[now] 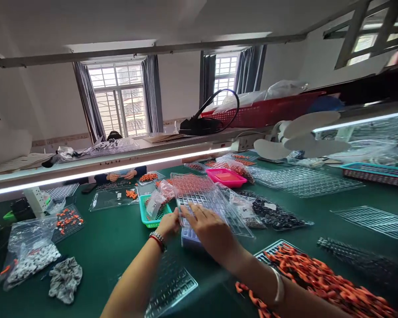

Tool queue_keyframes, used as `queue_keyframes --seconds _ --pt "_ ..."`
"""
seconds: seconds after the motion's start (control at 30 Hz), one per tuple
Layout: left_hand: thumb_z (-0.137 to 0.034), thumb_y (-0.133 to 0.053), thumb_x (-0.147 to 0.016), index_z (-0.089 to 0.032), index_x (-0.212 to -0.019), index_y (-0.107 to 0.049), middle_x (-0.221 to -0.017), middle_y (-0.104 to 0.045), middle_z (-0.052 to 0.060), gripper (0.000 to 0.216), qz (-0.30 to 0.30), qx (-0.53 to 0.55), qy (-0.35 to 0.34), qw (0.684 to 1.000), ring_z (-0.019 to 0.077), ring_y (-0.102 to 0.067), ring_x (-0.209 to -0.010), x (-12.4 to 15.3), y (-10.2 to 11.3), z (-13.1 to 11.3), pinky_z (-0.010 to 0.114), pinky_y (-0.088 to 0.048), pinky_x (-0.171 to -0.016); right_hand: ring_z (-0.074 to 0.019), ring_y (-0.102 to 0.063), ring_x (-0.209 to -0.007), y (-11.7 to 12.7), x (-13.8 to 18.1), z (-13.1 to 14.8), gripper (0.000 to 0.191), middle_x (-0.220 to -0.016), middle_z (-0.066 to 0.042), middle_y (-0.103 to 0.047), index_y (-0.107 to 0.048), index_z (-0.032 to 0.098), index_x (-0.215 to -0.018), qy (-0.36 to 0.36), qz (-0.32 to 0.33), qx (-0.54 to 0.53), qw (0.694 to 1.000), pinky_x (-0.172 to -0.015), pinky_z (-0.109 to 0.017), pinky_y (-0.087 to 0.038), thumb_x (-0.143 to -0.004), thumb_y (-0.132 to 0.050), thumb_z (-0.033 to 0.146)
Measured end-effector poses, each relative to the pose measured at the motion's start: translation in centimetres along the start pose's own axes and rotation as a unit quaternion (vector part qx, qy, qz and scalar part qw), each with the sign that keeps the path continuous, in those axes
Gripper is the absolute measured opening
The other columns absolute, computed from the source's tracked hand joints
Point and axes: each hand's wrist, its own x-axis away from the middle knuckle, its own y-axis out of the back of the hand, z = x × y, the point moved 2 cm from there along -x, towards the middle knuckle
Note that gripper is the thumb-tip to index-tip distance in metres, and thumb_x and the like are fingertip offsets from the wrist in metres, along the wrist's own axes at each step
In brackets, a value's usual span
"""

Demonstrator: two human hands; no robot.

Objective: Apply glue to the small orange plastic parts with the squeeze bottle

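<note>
A stack of clear plastic grid trays (208,199) lies on the green table (112,247) in front of me. My left hand (168,225), with a red bracelet at the wrist, grips the stack's near left edge with curled fingers. My right hand (208,229) lies flat on top of the stack's near end, fingers stretched out. A silver bangle sits on my right wrist. Orange parts show through the far end of the stack.
A teal basket (145,217) with bags and a pink tray (226,177) stand beyond the stack. An orange chain pile (315,274) lies at right, bags of black-and-white parts (29,256) and a scrunchie (65,278) at left. Another person's hands (121,176) work across the table under the light shelf.
</note>
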Motion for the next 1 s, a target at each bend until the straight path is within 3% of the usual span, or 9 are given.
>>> queue_keyframes --seconds 0.1,0.17,0.33,0.47,0.57,0.63,0.7,0.9,1.0 --pt "-0.060 -0.045 -0.094 -0.015 -0.107 -0.062 -0.076 -0.058 -0.002 0.049 0.027 0.054 -0.029 0.998 0.0036 -0.031 -0.042 3.6 2.9 -0.2 0.019 -0.029 -0.040 -0.0399 -0.052 -0.125 -0.5 1.1 2.2 0.045 -0.138 -0.021 -0.056 -0.058 0.017 -0.134 0.029 0.002 -0.034 0.999 -0.101 -0.058 -0.043 -0.093 -0.044 0.004" --pt "-0.065 -0.056 -0.085 -0.016 -0.107 -0.065 -0.072 -0.055 -0.004 0.054 0.036 0.075 -0.044 0.996 0.0018 -0.022 -0.041 6.3 4.9 -0.2 0.019 -0.022 -0.040 -0.0395 -0.050 -0.127 -0.9 1.3 4.2 0.046 -0.139 -0.021 -0.055 -0.058 0.016 -0.135 0.060 0.008 -0.073 0.995 -0.104 -0.060 -0.039 -0.092 -0.045 0.004" --pt "-0.045 -0.079 -0.068 -0.016 -0.112 -0.068 -0.073 -0.064 -0.001 0.054 0.028 0.063 -0.051 0.996 0.0013 -0.020 -0.043 13.1 12.1 -0.2 0.021 -0.015 -0.042 -0.0308 -0.050 -0.130 0.8 0.2 7.1 0.050 -0.143 -0.007 -0.054 -0.059 0.028 -0.132 0.157 0.034 -0.208 0.965 -0.107 -0.047 -0.042 -0.084 -0.072 0.029" --pt "-0.035 -0.078 -0.069 -0.016 -0.106 -0.073 -0.074 -0.071 0.004 0.042 0.037 0.018 -0.027 0.999 0.0018 -0.023 -0.041 17.2 18.1 -0.5 0.020 -0.011 -0.042 -0.0392 -0.026 -0.142 1.8 -3.4 4.7 0.063 -0.153 -0.020 -0.035 -0.038 0.016 -0.147 0.049 -0.016 -0.286 0.957 -0.110 -0.063 -0.026 -0.092 -0.064 0.033" --pt "-0.035 -0.078 -0.070 -0.016 -0.107 -0.073 -0.072 -0.071 0.003 0.042 0.042 -0.006 -0.017 0.999 0.0018 -0.025 -0.041 19.4 21.2 -0.4 0.020 -0.012 -0.042 -0.0283 -0.064 -0.107 -0.2 -5.2 3.6 0.055 -0.118 -0.013 -0.065 -0.048 0.014 -0.137 0.009 0.058 -0.355 0.933 -0.093 -0.049 -0.051 -0.089 -0.070 0.027" --pt "-0.037 -0.078 -0.070 -0.017 -0.108 -0.073 -0.074 -0.072 0.004 0.043 0.034 -0.011 -0.012 0.999 0.0020 -0.024 -0.041 20.5 22.6 0.2 0.020 -0.012 -0.041 -0.0174 -0.068 -0.076 -2.2 -5.0 3.9 0.036 -0.096 -0.004 -0.068 -0.056 0.015 -0.126 -0.009 0.109 -0.398 0.911 -0.072 -0.036 -0.059 -0.093 -0.067 0.028" --pt "-0.041 -0.078 -0.070 -0.018 -0.110 -0.072 -0.078 -0.072 0.004 0.047 0.017 -0.006 -0.006 1.000 0.0019 -0.024 -0.042 21.6 23.7 1.3 0.019 -0.012 -0.041 -0.0127 -0.064 -0.064 -3.9 -4.0 4.5 0.026 -0.088 -0.001 -0.066 -0.059 0.015 -0.118 -0.036 0.130 -0.435 0.890 -0.060 -0.029 -0.057 -0.097 -0.062 0.029" --pt "-0.044 -0.086 -0.058 -0.014 -0.112 -0.066 -0.079 -0.071 0.003 0.064 -0.050 0.024 0.034 0.998 -0.0003 -0.022 -0.038 23.5 24.4 7.0 0.020 -0.014 -0.039 -0.0105 -0.061 -0.061 -8.2 0.7 5.7 0.023 -0.087 0.000 -0.064 -0.058 0.015 -0.117 -0.155 0.149 -0.508 0.834 -0.053 -0.023 -0.054 -0.099 -0.059 0.029" --pt "-0.038 -0.080 -0.072 -0.013 -0.111 -0.062 -0.075 -0.068 -0.001 0.049 -0.086 0.028 0.062 0.994 -0.0003 -0.022 -0.036 23.4 23.3 9.8 0.018 -0.016 -0.037 -0.0098 -0.061 -0.060 -9.8 2.7 5.3 0.021 -0.087 0.000 -0.064 -0.059 0.015 -0.115 -0.209 0.179 -0.510 0.815 -0.051 -0.022 -0.053 -0.099 -0.059 0.028"
